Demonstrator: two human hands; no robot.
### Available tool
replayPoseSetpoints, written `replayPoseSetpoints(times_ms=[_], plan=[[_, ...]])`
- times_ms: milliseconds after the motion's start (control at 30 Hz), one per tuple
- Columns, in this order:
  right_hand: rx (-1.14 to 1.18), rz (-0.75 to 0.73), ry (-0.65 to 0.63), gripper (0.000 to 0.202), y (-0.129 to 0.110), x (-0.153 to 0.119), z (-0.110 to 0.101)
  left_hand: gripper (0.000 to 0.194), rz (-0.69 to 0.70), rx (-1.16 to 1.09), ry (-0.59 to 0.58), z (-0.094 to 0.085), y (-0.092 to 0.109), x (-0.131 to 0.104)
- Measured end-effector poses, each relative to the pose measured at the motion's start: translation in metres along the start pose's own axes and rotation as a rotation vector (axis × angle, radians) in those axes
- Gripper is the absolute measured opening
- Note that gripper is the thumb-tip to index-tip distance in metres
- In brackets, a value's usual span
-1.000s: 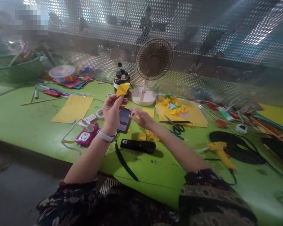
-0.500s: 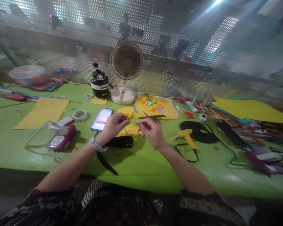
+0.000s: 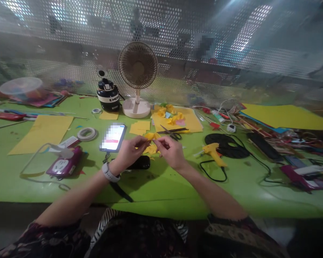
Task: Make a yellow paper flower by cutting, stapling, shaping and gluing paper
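Between my two hands is a small yellow paper flower, its petals pointing away from me. My left hand pinches its left side, and my right hand pinches it from the right. Below the fingertips lie yellow paper scraps on the table. A black case-like object rests partly behind my left hand. Scissors lie just beyond my right hand. Square yellow paper pieces sit past my left hand, beside a lit phone.
A yellow glue gun lies at right near a black disc-shaped pad. Finished yellow flowers sit on a yellow sheet. A fan and black bottle stand behind. At left are a tape roll and purple power strip.
My hands have come closer together, and the yellow paper flower now shows between the fingertips. The view has shifted slightly, moving the table's things a little left.
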State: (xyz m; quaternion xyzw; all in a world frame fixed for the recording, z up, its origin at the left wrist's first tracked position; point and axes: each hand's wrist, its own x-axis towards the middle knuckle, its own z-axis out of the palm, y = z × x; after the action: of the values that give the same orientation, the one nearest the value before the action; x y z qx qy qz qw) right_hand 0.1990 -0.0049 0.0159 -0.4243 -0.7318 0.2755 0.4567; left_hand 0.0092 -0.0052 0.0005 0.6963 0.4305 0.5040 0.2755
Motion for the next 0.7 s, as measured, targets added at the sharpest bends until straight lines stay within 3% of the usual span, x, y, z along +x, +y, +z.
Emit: replayPoseSetpoints(times_ms=[700], plan=[[0.003,-0.026,-0.019,0.041,-0.0026,-0.0007,-0.0019,0.022,0.048,0.058,0.000,0.0001,0.0011,-0.0013]])
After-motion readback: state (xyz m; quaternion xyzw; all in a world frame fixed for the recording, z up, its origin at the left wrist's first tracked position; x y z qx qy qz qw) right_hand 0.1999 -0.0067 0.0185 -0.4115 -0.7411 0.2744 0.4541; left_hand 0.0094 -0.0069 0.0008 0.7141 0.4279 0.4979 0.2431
